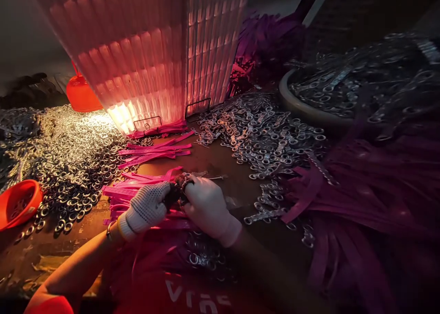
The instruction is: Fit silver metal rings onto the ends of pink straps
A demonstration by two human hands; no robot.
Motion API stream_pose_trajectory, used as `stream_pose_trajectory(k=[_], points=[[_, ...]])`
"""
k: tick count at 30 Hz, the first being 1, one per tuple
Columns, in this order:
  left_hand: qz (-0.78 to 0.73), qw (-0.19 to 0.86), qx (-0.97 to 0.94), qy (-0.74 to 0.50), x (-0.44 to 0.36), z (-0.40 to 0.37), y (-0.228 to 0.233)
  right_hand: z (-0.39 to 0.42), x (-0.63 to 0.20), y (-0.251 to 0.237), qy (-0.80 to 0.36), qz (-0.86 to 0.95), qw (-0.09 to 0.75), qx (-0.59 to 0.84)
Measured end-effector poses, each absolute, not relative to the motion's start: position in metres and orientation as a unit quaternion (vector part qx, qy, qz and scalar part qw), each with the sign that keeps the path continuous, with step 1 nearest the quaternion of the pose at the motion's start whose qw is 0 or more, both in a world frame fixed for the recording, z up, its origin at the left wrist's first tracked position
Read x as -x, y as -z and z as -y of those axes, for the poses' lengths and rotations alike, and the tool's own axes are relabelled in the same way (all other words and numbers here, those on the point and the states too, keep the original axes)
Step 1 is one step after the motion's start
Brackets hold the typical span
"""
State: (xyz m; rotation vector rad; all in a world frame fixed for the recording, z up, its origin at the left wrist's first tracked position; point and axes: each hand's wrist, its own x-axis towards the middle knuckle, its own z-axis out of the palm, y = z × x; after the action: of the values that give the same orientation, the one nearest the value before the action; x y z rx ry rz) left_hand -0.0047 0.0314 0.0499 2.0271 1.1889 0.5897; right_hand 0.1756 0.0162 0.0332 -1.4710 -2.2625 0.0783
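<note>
Fingers of the gloved left hand (147, 208) and right hand (206, 204) pinch together on a small dark piece (177, 191) above the pink straps (137, 188). It could slip into the loose metal rings (72, 167) in this dim light. White letters (202, 298) on the red shirt read roughly "vrds". Behind stands a glowing ribbed stack (144, 52).

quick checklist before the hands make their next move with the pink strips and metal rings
1. Left hand gloved and at the work: ok.
2. Right hand gloved, meeting the left: ok.
3. What the fingers pinch: cannot tell, too dark.
4. Pink strips within reach ahead: ok.
5. Metal rings heaped on the left: ok.
6. Orange bowl upright at the far left: ok.
</note>
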Motion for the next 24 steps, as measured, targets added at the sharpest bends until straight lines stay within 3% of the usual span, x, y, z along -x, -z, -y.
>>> stream_pose_trajectory(k=[4, 7, 10, 20, 22, 24], points=[[-0.49, 0.463, -0.697, -0.242, 0.008, -0.029, -0.048, -0.015, -0.177, -0.051, -0.104, 0.834, 0.14, 0.524], [-0.506, 0.401, -0.721, -0.251, 0.007, -0.021, -0.044, -0.016, -0.178, -0.058, -0.141, 0.831, 0.061, 0.535], [-0.511, 0.315, -0.759, -0.252, 0.005, -0.015, -0.037, -0.014, -0.175, -0.055, -0.123, 0.839, 0.035, 0.528], [-0.455, 0.164, -0.857, -0.181, 0.023, -0.032, -0.065, -0.01, -0.178, -0.058, -0.083, 0.875, 0.035, 0.475], [-0.505, 0.111, -0.834, -0.193, 0.041, -0.038, -0.079, -0.008, -0.186, -0.061, -0.09, 0.866, 0.039, 0.49], [-0.545, 0.128, -0.799, -0.218, 0.059, -0.041, -0.088, -0.011, -0.204, -0.059, -0.109, 0.859, 0.059, 0.497]])
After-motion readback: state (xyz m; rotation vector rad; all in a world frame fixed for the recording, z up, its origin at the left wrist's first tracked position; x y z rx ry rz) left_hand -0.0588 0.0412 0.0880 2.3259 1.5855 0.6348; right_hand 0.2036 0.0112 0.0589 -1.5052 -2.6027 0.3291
